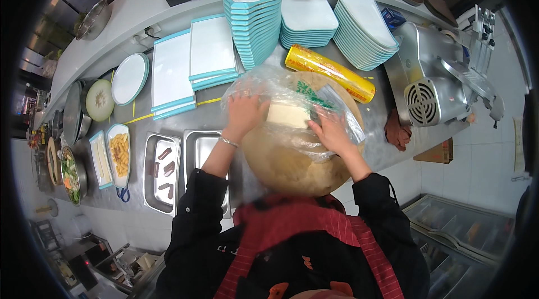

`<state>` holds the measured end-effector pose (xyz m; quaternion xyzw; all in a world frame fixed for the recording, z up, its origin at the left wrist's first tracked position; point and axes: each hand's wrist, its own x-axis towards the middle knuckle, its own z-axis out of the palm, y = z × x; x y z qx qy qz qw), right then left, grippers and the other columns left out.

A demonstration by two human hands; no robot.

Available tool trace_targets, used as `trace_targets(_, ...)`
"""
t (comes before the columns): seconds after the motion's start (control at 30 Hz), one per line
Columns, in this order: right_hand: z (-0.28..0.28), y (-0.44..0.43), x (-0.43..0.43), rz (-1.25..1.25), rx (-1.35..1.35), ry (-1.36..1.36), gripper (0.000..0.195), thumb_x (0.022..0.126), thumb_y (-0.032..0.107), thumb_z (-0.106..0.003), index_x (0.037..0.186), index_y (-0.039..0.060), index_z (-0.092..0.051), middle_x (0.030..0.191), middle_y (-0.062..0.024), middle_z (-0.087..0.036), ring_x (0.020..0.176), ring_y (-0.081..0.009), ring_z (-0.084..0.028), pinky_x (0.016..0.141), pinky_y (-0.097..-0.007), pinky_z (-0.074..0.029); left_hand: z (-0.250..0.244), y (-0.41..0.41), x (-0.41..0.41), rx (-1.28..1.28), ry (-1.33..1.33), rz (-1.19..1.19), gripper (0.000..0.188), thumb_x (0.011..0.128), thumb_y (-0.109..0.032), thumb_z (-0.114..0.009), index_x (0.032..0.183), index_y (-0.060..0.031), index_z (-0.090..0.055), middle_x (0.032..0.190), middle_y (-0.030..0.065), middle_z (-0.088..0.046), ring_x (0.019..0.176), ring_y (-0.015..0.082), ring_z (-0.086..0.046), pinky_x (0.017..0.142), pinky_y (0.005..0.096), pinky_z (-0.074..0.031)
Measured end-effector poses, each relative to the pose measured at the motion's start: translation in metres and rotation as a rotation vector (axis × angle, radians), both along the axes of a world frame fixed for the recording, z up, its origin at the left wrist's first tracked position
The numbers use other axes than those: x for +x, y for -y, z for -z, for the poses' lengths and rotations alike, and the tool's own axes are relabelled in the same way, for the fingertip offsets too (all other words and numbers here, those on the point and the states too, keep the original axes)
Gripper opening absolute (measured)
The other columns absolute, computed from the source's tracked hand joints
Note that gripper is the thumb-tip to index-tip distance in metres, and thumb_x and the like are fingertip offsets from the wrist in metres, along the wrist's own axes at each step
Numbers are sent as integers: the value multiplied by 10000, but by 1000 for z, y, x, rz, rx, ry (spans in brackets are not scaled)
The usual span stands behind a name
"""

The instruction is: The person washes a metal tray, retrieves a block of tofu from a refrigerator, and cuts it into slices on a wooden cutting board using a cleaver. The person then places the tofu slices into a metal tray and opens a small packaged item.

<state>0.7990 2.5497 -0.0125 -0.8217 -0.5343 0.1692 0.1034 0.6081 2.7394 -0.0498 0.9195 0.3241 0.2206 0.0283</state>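
A pale, rectangular block of food (pixel 288 114) lies in a clear plastic bag (pixel 269 82) with green print, on a round wooden chopping board (pixel 294 172). My left hand (pixel 246 114) grips the bag at the block's left, its fingertips partly covered by the film. On the other side, my right hand (pixel 334 128) holds the bag, with the thumb close to the block's right edge. Crumpled film spreads in front of the block. A flat grey object (pixel 351 124), possibly a blade, shows partly beneath the bag beside my right hand.
Behind the board lies a yellow roll of cling film (pixel 330 72), before stacked dishes (pixel 309 13). A metal slicing machine (pixel 433 72) stands right. Steel pans (pixel 162 172) sit left, one holding dark pieces. Farther left are a dish of yellow pieces (pixel 119 154) and a vegetable bowl (pixel 71 175).
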Motion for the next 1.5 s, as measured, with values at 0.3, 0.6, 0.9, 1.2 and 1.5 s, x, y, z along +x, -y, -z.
trace_targets(0.3, 41, -44, 47, 38, 201, -200, 344, 967, 311, -437, 1224, 113, -552, 1022, -220, -622, 952, -392, -581, 802, -462, -466, 47, -76, 55, -344, 189, 206, 274, 804, -350, -672, 839, -78, -659, 744, 147, -587, 749, 337, -547, 691, 402, -437)
trace_targets(0.6, 60, -23, 32, 190, 340, -729, 434, 911, 185, -554, 1310, 33, -477, 1008, -114, -546, 811, -150, -516, 729, -273, -443, 65, -83, 46, -965, 410, 42, 215, 839, -235, -651, 977, -70, -667, 852, 121, -646, 848, 254, -605, 779, 380, -471)
trace_targets(0.9, 62, -51, 14, 290, 558, -500, 312, 862, 229, -660, 1082, 11, -623, 947, -127, -580, 748, -233, -547, 694, -320, -460, 34, -55, 39, -882, 365, 267, 189, 806, -232, -712, 903, -71, -709, 946, 83, -638, 918, 217, -560, 832, 314, -428)
trace_targets(1.2, 88, -61, 58, 269, 206, -769, 271, 891, 107, -546, 1122, -21, -604, 872, -154, -682, 706, -254, -626, 700, -330, -495, 67, -56, 43, -991, 378, -32, 159, 801, -141, -703, 919, -35, -685, 795, 71, -608, 720, 177, -540, 641, 288, -416)
trace_targets(1.5, 17, 76, -11, 190, 500, -531, 367, 881, 81, -549, 1245, 29, -538, 1178, -177, -560, 1085, -314, -548, 888, -365, -460, 34, 57, -61, -814, 256, -107, 271, 832, -45, -636, 1103, -53, -645, 912, 101, -615, 805, 192, -591, 724, 288, -467)
